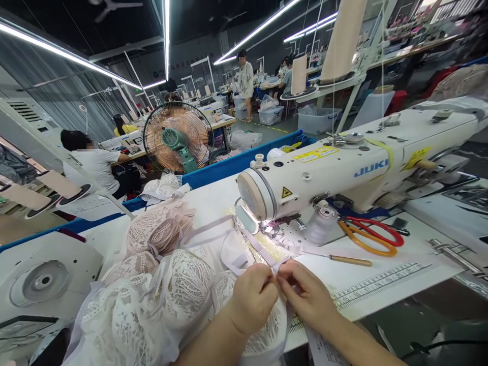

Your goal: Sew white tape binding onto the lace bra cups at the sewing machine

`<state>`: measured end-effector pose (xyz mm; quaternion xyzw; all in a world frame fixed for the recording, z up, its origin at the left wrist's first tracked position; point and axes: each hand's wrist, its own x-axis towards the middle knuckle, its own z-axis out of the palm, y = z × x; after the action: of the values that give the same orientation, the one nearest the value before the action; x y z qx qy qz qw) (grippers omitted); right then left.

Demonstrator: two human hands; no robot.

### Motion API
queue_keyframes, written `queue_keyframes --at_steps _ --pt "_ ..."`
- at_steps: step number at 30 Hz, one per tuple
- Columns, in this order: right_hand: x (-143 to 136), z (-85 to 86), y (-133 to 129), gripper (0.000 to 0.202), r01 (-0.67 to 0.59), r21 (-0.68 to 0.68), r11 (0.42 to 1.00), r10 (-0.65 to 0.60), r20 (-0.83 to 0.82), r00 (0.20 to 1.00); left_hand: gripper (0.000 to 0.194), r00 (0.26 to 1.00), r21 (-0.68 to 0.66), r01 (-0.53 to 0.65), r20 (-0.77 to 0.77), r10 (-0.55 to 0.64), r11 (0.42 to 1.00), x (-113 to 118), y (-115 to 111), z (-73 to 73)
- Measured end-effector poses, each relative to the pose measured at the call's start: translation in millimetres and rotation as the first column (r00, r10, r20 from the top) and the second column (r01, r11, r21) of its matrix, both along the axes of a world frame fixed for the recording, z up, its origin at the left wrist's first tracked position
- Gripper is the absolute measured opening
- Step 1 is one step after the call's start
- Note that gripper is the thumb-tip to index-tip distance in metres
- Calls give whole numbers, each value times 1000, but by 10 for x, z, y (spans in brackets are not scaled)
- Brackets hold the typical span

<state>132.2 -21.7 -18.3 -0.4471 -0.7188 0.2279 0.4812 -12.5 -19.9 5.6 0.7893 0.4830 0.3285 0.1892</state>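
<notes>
My left hand (pixel 254 297) and my right hand (pixel 307 295) are close together in front of the sewing machine, both closed in a pinch. Between their fingertips runs a pale strap (pixel 263 249), which goes up toward the needle area. Below and behind my hands lies a white lace bra (pixel 269 330), partly hidden by them. To the left are heaped more white lace bras (pixel 125 310) and pinkish lace bras (pixel 162 229). The white JUKI sewing machine (pixel 297 185) stands just beyond, its lamp lit over the needle area.
Orange-handled scissors (pixel 366 241), a red-handled pair (pixel 381 227), a wooden-handled tool (pixel 351 261) and a thread spool (pixel 324 223) lie right of the needle. A ruler strip (pixel 381 284) marks the table edge. Beyond a blue cloth trough (pixel 244 157) stand a fan (pixel 177 137) and several people.
</notes>
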Motion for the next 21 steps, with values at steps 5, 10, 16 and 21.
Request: queue_keyframes --at_steps 5,10,16,21 --pt "81 101 3 5 -41 -207 977 36 -29 999 15 998 -73 -58 20 60 996 26 -4 20" --pt "268 327 44 19 -69 -157 985 102 211 972 14 1000 -35 10 11 -9 999 47 -10 62" --pt "208 496 50 14 -112 -81 990 130 263 956 14 996 46 88 -10 -87 995 43 -22 50" --pt "220 566 96 21 -63 -134 989 51 -95 994 16 963 203 208 131 -237 957 13 74 -69"
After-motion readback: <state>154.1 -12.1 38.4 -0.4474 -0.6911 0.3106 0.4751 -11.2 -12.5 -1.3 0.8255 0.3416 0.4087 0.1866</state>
